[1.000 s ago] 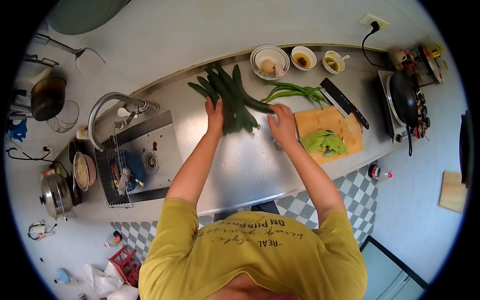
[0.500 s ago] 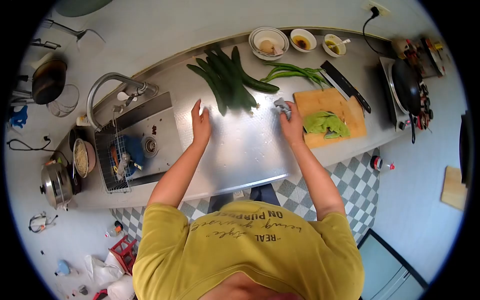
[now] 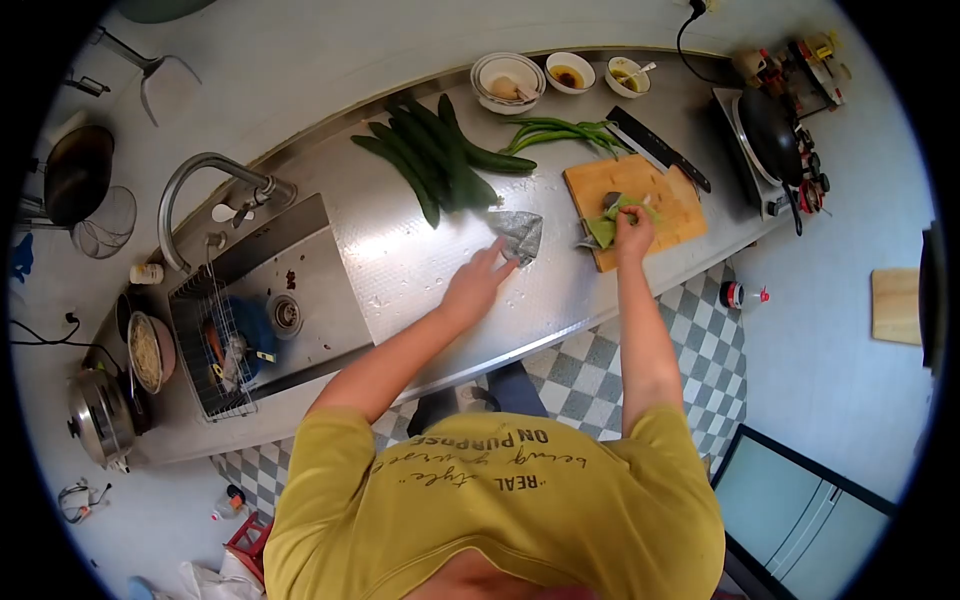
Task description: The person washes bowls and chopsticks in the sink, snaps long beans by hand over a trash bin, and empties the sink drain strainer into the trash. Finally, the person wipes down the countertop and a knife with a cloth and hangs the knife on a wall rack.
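Observation:
My left hand (image 3: 474,290) is palm-down above the steel counter, fingers stretched out and reaching the edge of a thin, crinkled grey sheet (image 3: 521,237), cloth or plastic. That sheet lies partly spread, just in front of several long cucumbers (image 3: 430,155). Over the wooden cutting board (image 3: 677,225), my right hand (image 3: 634,236) pinches a bunched green cloth (image 3: 604,230). A dark, rounded bit (image 3: 611,200) shows by the cloth; I cannot make out what it is. Behind the board lies a large knife (image 3: 660,150), beside a bunch of green peppers or beans (image 3: 560,133).
Left is the sink (image 3: 330,290) with a faucet (image 3: 215,165) and wire rack (image 3: 215,350). Bowls (image 3: 572,75) stand along the back wall. A black pan (image 3: 768,136) sits on the stove at right. A strainer bowl (image 3: 152,353) and steel pot (image 3: 100,415) are far left.
The crumpled grey sheet has left my right hand and lies spread on the counter. My left hand moved right to it. My right hand took hold of the green cloth. The view shifted.

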A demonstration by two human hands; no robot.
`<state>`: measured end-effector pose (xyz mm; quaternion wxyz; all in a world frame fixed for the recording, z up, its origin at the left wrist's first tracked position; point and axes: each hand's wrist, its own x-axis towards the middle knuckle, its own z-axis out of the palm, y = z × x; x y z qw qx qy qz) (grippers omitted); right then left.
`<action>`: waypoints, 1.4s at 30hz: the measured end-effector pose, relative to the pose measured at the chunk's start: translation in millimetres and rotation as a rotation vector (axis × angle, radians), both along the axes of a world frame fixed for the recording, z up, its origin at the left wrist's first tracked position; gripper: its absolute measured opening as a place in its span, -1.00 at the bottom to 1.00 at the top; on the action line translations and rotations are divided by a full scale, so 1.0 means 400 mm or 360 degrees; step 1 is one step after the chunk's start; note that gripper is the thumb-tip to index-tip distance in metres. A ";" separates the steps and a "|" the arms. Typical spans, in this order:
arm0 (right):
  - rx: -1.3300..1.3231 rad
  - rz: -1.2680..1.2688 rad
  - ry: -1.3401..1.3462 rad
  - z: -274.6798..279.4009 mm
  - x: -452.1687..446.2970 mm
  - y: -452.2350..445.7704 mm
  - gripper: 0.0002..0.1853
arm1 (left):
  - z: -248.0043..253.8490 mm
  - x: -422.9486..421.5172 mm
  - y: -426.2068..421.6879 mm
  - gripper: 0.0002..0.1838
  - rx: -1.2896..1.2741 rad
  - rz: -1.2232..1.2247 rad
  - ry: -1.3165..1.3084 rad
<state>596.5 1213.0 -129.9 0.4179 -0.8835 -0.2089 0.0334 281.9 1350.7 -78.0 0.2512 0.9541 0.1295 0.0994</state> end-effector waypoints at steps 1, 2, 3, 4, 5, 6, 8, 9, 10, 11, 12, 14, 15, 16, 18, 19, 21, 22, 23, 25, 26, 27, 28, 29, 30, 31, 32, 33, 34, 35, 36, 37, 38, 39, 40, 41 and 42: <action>0.0152 0.0083 -0.0134 0.026 -0.035 0.015 -0.63 | -0.011 0.054 0.003 -0.47 0.0032 0.0029 -0.0042; 0.0303 0.0170 -0.0265 0.045 -0.069 0.027 -0.65 | -0.031 0.097 0.007 -0.52 0.0062 0.0060 -0.0083; 0.0283 0.0307 -0.0298 0.050 -0.096 0.033 -0.62 | -0.058 0.130 0.014 -0.56 0.0086 0.0067 0.0005; 0.0265 0.0441 -0.0328 0.052 -0.123 0.038 -0.59 | -0.083 0.157 0.023 -0.59 0.0111 0.0071 0.0098; 0.0248 0.0573 -0.0356 0.054 -0.152 0.043 -0.56 | -0.107 0.171 0.027 -0.63 0.0139 0.0073 0.0192; 0.0100 0.0683 -0.0305 0.070 -0.186 0.049 -0.47 | -0.115 0.166 0.030 -0.65 0.0104 0.0066 0.0196; -0.0105 0.0796 -0.0311 0.061 -0.238 0.065 -0.33 | -0.122 0.136 0.044 -0.69 0.0038 0.0061 0.0200; -0.0160 0.0792 -0.0368 0.023 -0.258 0.073 -0.27 | -0.111 0.104 0.046 -0.67 -0.0061 0.0129 0.0098; -0.0213 0.0784 -0.0422 -0.005 -0.274 0.081 -0.22 | -0.088 0.054 0.039 -0.66 -0.0158 0.0194 -0.0002; -0.0177 0.0744 -0.0370 -0.017 -0.279 0.103 -0.22 | -0.074 0.000 0.034 -0.64 -0.0251 0.0259 -0.0101; -0.0142 0.0705 -0.0317 -0.027 -0.277 0.135 -0.22 | -0.072 -0.051 0.032 -0.63 -0.0286 0.0351 -0.0201; -0.0118 0.0739 -0.0229 -0.035 -0.267 0.181 -0.23 | -0.065 -0.161 0.023 -0.61 -0.0411 0.0537 -0.0297; -0.0126 0.0811 -0.0200 -0.032 -0.261 0.204 -0.23 | -0.057 -0.215 0.019 -0.62 -0.0497 0.0630 -0.0298; -0.0133 0.0886 -0.0176 -0.030 -0.258 0.224 -0.23 | -0.045 -0.266 0.015 -0.62 -0.0530 0.0724 -0.0253; -0.0060 0.1012 -0.0126 -0.041 -0.254 0.246 -0.26 | -0.036 -0.355 0.008 -0.63 -0.0595 0.0919 -0.0250; -0.0033 0.1087 -0.0079 -0.043 -0.248 0.252 -0.26 | -0.037 -0.395 0.002 -0.64 -0.0629 0.1021 -0.0288; 0.0116 0.1201 0.0055 -0.036 -0.234 0.267 -0.29 | -0.047 -0.451 -0.007 -0.65 -0.0638 0.1204 -0.0365; 0.0093 0.1238 0.0033 -0.038 -0.222 0.274 -0.32 | -0.055 -0.473 -0.010 -0.66 -0.0607 0.1282 -0.0409; 0.0070 0.1278 0.0010 -0.036 -0.208 0.281 -0.34 | -0.063 -0.491 -0.013 -0.66 -0.0576 0.1362 -0.0454; 0.0114 0.1294 -0.0039 -0.027 -0.216 0.276 -0.41 | -0.079 -0.525 -0.015 -0.66 -0.0612 0.1554 -0.0452; 0.0083 0.1275 -0.0070 -0.021 -0.230 0.257 -0.42 | -0.087 -0.543 -0.012 -0.66 -0.0626 0.1655 -0.0453; 0.0053 0.1256 -0.0099 -0.015 -0.255 0.223 -0.43 | -0.099 -0.565 -0.008 -0.66 -0.0614 0.1719 -0.0467; 0.0023 0.1242 -0.0128 -0.009 -0.288 0.187 -0.43 | -0.105 -0.589 -0.001 -0.65 -0.0574 0.1725 -0.0505; 0.0012 0.1284 -0.0140 -0.016 -0.334 0.141 -0.46 | -0.109 -0.614 0.008 -0.64 -0.0531 0.1734 -0.0543; 0.0001 0.1325 -0.0153 -0.021 -0.385 0.090 -0.47 | -0.111 -0.642 0.014 -0.63 -0.0489 0.1743 -0.0580; -0.0247 0.1478 -0.0089 0.030 -0.437 0.051 -0.46 | -0.112 -0.672 0.018 -0.62 -0.0547 0.1779 -0.0522; -0.0498 0.1628 -0.0029 0.080 -0.479 0.032 -0.43 | -0.124 -0.704 0.024 -0.62 -0.0433 0.1760 -0.0518; -0.0544 0.1610 -0.0181 0.083 -0.497 0.034 -0.41 | -0.136 -0.734 0.032 -0.63 -0.0315 0.1747 -0.0513; -0.0583 0.1598 -0.0331 0.082 -0.507 0.041 -0.39 | -0.146 -0.765 0.034 -0.63 -0.0195 0.1741 -0.0500; -0.0615 0.1586 -0.0477 0.080 -0.523 0.056 -0.37 | -0.154 -0.800 0.034 -0.60 -0.0245 0.1731 -0.0392; -0.0599 0.1463 -0.0534 0.062 -0.552 0.079 -0.33 | -0.153 -0.828 0.033 -0.58 -0.0212 0.1735 -0.0342; -0.0581 0.1332 -0.0591 0.036 -0.585 0.104 -0.30 | -0.156 -0.850 0.034 -0.56 -0.0180 0.1731 -0.0295; -0.0562 0.1194 -0.0649 0.012 -0.614 0.128 -0.27 | -0.162 -0.868 0.038 -0.54 -0.0150 0.1722 -0.0253; -0.0605 0.1164 -0.0583 0.010 -0.665 0.145 -0.23 | -0.169 -0.887 0.036 -0.52 -0.0196 0.1712 -0.0251; -0.0613 0.1244 -0.0563 0.012 -0.720 0.158 -0.23 | -0.161 -0.899 0.040 -0.52 -0.0191 0.1686 -0.0242; -0.0620 0.1324 -0.0545 0.015 -0.773 0.172 -0.23 | -0.153 -0.907 0.044 -0.52 -0.0186 0.1660 -0.0236; -0.0631 0.1410 -0.0527 0.017 -0.820 0.190 -0.23 | -0.143 -0.914 0.044 -0.52 -0.0184 0.1641 -0.0228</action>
